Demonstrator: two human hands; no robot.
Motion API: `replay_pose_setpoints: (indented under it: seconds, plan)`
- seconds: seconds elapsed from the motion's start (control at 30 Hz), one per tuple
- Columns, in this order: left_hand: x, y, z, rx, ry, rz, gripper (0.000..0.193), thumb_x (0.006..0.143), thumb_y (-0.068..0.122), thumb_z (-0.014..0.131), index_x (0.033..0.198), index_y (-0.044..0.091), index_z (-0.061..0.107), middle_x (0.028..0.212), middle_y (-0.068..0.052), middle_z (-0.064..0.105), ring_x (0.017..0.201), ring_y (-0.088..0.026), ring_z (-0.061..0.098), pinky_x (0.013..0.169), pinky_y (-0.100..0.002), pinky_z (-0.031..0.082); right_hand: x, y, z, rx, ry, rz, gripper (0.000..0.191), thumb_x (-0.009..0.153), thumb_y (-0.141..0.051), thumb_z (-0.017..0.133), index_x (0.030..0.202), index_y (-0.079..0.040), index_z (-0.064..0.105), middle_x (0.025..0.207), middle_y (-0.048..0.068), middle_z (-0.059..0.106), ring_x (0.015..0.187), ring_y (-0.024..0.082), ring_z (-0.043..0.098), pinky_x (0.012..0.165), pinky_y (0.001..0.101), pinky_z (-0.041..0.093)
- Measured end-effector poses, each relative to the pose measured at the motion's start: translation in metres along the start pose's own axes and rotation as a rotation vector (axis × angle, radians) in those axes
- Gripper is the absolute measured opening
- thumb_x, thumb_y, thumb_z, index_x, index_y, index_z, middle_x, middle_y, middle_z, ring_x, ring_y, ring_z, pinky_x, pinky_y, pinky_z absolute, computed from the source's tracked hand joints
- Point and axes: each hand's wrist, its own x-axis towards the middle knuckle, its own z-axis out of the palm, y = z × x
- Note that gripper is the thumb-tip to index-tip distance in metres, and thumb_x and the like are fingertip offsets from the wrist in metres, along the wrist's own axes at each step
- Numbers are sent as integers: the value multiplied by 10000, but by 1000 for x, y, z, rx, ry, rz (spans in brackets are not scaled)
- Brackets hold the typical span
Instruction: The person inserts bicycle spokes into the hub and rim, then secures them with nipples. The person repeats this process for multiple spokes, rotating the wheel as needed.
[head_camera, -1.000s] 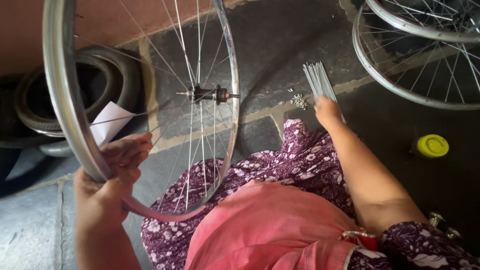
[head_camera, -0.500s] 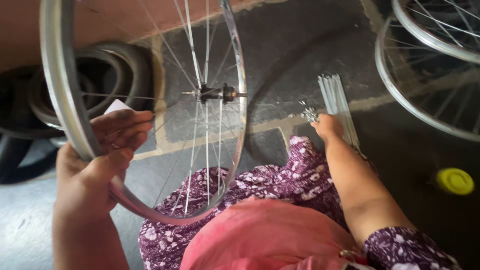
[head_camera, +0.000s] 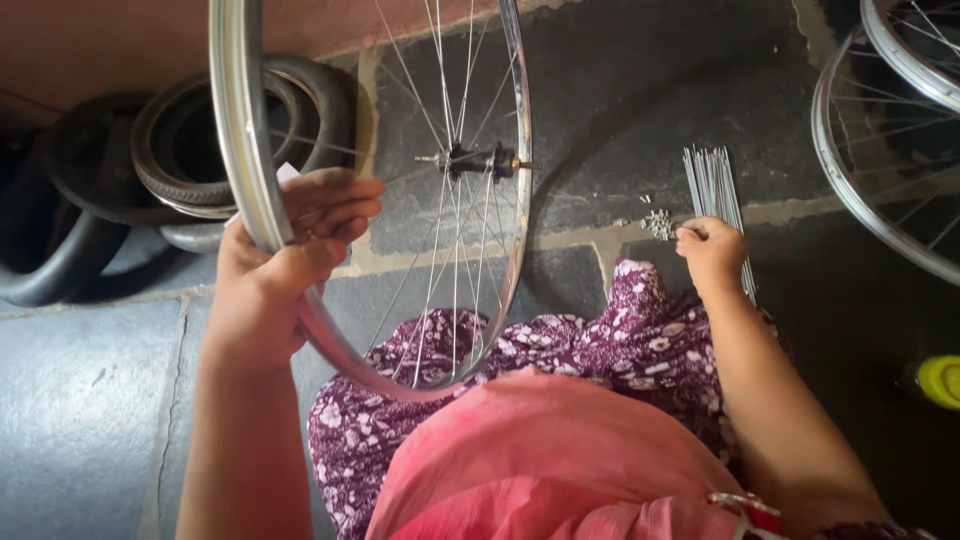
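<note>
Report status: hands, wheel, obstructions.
Left hand grips silver spoked bicycle wheel rim, upright. Right hand on loose steel spokes. Nothing between.

Wheel (head_camera: 300, 200) top cut off by far edge. Right hand (head_camera: 712, 255) hides near ends of spokes (head_camera: 712, 180). Small bits (head_camera: 658, 222) beside them too tiny to tell. Yellow thing (head_camera: 940, 380) clipped at right edge.

The left hand (head_camera: 285, 262) was raised at the near left, forearm upright, fingers curled and clamped shut in a grip (thumb nearest the body). The right arm stretched far to the right, its hand (head_camera: 712, 252) lowered, knuckles up, fingers bent downward.
</note>
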Motion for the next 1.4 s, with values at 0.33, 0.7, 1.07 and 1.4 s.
replay_pose_setpoints:
  seconds: [0.33, 0.7, 1.07, 1.4]
  plan:
    - [-21, -25, 72, 40, 86, 48, 263, 716, -33, 572, 957, 8, 671, 919, -51, 652, 837, -131, 602, 744, -278, 500, -203, -192, -47, 756, -675, -347, 142, 1030, -99, 586, 1097, -11, 675, 1172, 109, 642, 1050, 180, 670, 937, 315, 584]
    - [-42, -35, 104, -290, -564, 167, 345, 870, 69, 630, 1214, 45, 632, 1199, -9, 650, 1141, -111, 611, 996, -279, 506, -257, -221, -64, 561, -629, -639, 130, 946, -5, 714, 1056, -59, 758, 1185, 92, 618, 945, 138, 708, 778, 244, 645]
    - [2, -80, 100, -146, -597, 322, 124, 998, 84, 688, 1085, 13, 741, 1069, -60, 757, 1028, -187, 719, 938, -353, 596, -259, -216, -62, 611, -705, -657, 111, 948, 14, 721, 1042, -38, 750, 1130, 82, 624, 926, 131, 688, 778, 252, 612]
    - [4, -93, 94, -394, -620, 252, 196, 1000, 187, 735, 1045, -2, 764, 1029, -47, 711, 972, -152, 666, 874, -322, 555, -258, -221, -63, 634, -710, -657, 82, 958, -25, 714, 1031, -41, 749, 1112, 82, 629, 903, 124, 682, 759, 254, 620]
